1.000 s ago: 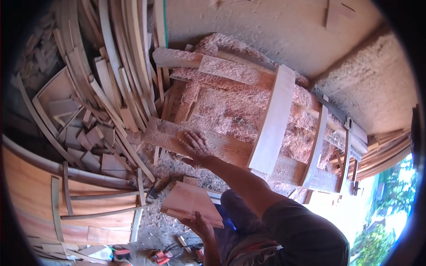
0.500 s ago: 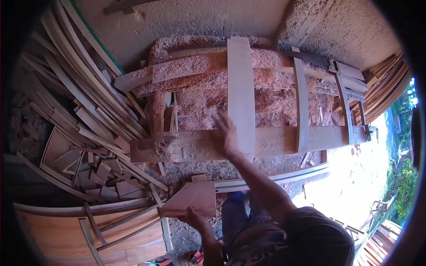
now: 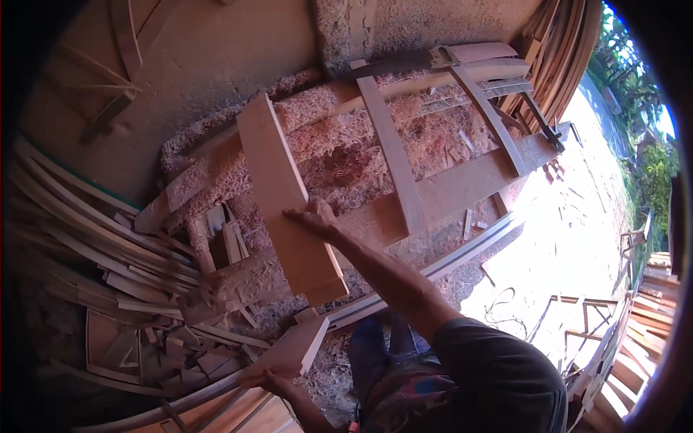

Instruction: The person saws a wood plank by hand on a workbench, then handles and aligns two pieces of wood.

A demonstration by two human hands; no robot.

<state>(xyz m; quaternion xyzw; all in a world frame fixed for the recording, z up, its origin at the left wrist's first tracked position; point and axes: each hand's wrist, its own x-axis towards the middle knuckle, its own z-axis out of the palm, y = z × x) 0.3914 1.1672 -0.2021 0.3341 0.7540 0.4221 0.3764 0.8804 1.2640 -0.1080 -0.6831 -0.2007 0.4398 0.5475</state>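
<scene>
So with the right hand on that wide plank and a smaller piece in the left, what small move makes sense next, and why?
Probably slide the wide plank further onto the shaving-covered frame. The right hand only rests on its edge, and its near end overhangs the frame. The left hand has its grip on the smaller board, so it cannot help.

The left hand (image 3: 268, 378) sits low in the view, its fingers tucked under the small board (image 3: 292, 349), so the grip itself cannot be made out. The right hand (image 3: 312, 216) rests on the long plank (image 3: 285, 202), hiding part of its edge. Thick sawdust (image 3: 339, 155) buries the beams beneath. The stacked offcuts (image 3: 144, 346) fade into dark blur at the rim.
</scene>
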